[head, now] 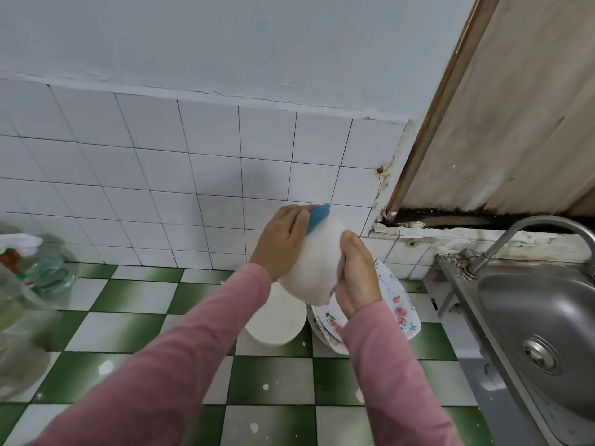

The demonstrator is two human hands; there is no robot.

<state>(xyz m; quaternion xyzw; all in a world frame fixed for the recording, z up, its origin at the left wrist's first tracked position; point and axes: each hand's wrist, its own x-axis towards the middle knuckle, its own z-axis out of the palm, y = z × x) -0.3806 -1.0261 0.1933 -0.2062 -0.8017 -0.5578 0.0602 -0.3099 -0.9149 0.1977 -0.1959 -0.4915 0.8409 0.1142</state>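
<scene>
- The green-and-white checked counter (135, 329) runs along the white tiled wall and carries all the crockery.
- A steel sink (531, 317) with a curved tap (528, 226) adjoins the counter at its right end.
- Clear plastic bottles (19, 317), blurred, stand at the far left.
- Floral plates (399, 307) are stacked on the counter near the sink, with a white dish (277, 320) just beside them on the left.
- The white bowl (315, 262) is held in the air above those dishes, tilted, its outside facing the camera.
- The right hand (357, 278) grips the bowl's right edge, thumb on the outside; its other fingers are hidden.
- The left hand (283, 239) has its fingers close together, pinching the sponge against the bowl's upper left.
- The blue sponge (318, 215) sticks out past those fingers at the bowl's top.
</scene>
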